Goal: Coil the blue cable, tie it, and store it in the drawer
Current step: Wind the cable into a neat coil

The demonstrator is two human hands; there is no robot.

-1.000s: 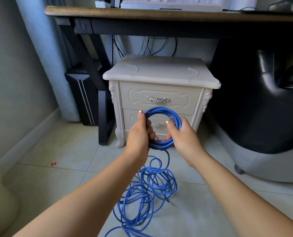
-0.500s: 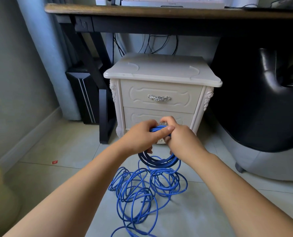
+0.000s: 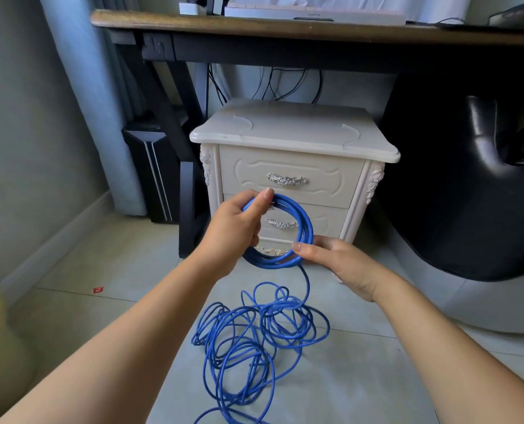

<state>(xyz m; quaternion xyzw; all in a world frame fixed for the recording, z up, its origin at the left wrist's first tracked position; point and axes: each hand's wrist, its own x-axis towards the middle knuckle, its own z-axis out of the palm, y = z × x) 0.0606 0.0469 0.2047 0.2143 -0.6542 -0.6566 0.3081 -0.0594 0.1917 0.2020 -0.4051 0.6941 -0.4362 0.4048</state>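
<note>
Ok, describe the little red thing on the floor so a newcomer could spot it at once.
Start at the white nightstand under the desk, then go down-left across the tiled floor toward the wall. The red scrap lies flat near a tile seam, well left of the blue cable heap; nothing else there is red.

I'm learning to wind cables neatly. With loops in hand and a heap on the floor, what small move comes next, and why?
Probably wind one more turn: the right hand pulls up the hanging strand and lays it onto the coil that the left hand grips. Much loose cable lies tangled on the floor, so tying seems premature.
</note>
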